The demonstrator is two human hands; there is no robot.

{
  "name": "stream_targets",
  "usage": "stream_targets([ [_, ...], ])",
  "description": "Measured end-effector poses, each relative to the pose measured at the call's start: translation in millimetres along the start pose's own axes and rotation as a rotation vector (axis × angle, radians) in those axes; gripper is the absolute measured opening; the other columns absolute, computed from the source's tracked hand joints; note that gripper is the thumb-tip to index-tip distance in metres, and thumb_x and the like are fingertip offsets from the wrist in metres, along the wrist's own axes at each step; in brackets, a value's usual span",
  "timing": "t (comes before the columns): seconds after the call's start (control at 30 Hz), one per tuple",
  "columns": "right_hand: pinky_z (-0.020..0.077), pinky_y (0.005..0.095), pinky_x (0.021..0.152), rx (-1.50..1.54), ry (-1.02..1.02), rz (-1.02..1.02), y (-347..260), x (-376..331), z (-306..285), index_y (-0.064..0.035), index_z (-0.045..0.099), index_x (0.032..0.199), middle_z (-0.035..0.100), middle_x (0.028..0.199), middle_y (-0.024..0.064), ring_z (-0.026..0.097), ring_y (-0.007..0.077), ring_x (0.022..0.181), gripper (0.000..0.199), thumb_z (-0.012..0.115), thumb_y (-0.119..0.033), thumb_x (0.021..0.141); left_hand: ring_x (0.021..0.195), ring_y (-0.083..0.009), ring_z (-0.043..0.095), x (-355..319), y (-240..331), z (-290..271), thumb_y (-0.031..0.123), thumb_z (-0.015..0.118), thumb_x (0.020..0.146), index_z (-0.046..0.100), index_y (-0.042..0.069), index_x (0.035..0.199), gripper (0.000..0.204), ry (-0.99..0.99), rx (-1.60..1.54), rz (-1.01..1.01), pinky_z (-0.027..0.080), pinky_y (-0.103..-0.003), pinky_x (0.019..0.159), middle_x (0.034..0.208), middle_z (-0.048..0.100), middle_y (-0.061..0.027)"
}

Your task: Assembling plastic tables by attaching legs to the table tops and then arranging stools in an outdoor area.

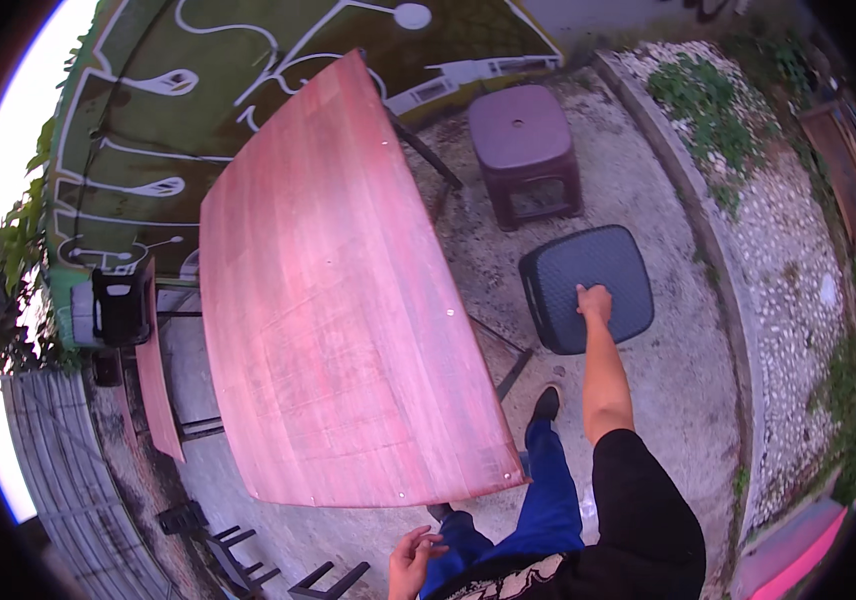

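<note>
Outdoor concrete paving forms the ground, bounded on the right by a curb and a strip of white gravel (788, 240) with patches of weeds. A long reddish wooden table (338, 290) occupies the centre, running from near to far, its top bare. Behind it stands a green wall (148, 130) painted with white line figures. A narrow reddish bench (156, 375) sits along the table's left side, with a black chair (120, 305) beyond it. A brown plastic stool (525, 145) stands at the far right of the table.

Nearer, just right of the table's edge, stands a dark grey woven-pattern stool (588, 285). The person's right hand (595, 301) rests on the near part of its seat, arm extended forward; the fingers appear curled down onto the seat, though whether they grip an edge cannot be told. The left hand (413, 562) hangs low at the near edge of the view, close to the blue trouser leg, fingers loosely bent and holding nothing. One dark shoe (546, 403) is planted between table and grey stool.
</note>
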State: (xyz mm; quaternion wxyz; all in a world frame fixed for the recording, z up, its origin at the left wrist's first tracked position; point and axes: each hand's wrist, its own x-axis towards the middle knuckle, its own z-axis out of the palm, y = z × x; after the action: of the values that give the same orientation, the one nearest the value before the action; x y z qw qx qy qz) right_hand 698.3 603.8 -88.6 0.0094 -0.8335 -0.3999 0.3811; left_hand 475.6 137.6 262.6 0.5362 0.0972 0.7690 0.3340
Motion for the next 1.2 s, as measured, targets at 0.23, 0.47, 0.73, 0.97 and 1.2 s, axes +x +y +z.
stream_targets([
  [0.23,0.054,0.0318,0.058,0.246,-0.127,-0.205,14,-26,12,0.0029,0.063,0.111,0.069,0.069,0.0114,0.068,0.0196,0.059,0.034,0.062,-0.013,0.081,0.094,-0.0249,0.067,-20,-6,-3,0.007,0.047,0.099,0.048,-0.005,0.126,0.03,0.037,-0.028,0.041,0.055,-0.033,0.08,0.108,0.065,-0.0181],
  [0.47,0.052,0.0379,0.055,-0.219,-0.308,-0.488,144,-141,21,-0.0045,0.072,0.068,0.067,0.062,0.0132,0.065,0.0223,0.053,0.032,0.049,-0.021,0.083,0.078,-0.016,0.067,-47,-59,-82,0.009,0.049,0.097,0.059,-0.001,0.118,0.025,0.106,0.034,0.175,0.053,-0.029,0.071,0.086,0.068,-0.0117],
  [0.73,0.0496,0.0327,0.045,-0.195,-0.578,-0.113,231,-351,51,-0.0019,0.072,0.073,0.069,0.066,0.012,0.064,0.0194,0.049,0.011,0.066,-0.01,0.069,0.092,-0.0353,0.062,-108,-183,-216,0.009,0.053,0.086,0.063,0.006,0.112,0.027,0.202,0.397,0.482,0.05,-0.042,0.083,0.105,0.064,-0.0189],
  [0.97,0.0516,0.0323,0.052,-0.337,-0.754,-0.494,180,-565,169,-0.0028,0.069,0.083,0.066,0.07,0.0078,0.064,0.0166,0.061,0.018,0.061,-0.018,0.076,0.084,-0.0346,0.062,-147,-268,-348,0.004,0.053,0.085,0.064,0.005,0.108,0.026,0.465,0.193,0.486,0.051,-0.04,0.076,0.094,0.064,-0.0172],
  [1.2,0.053,0.0298,0.073,-0.664,-1.384,-0.894,12,-798,259,-0.0015,0.061,0.12,0.068,0.104,0.0069,0.064,0.0141,0.087,0.043,0.063,-0.032,0.09,0.083,-0.0302,0.065,-107,-286,-460,0.006,0.054,0.088,0.064,0.004,0.108,0.022,0.543,-0.048,0.503,0.051,-0.036,0.075,0.094,0.066,-0.0171],
])
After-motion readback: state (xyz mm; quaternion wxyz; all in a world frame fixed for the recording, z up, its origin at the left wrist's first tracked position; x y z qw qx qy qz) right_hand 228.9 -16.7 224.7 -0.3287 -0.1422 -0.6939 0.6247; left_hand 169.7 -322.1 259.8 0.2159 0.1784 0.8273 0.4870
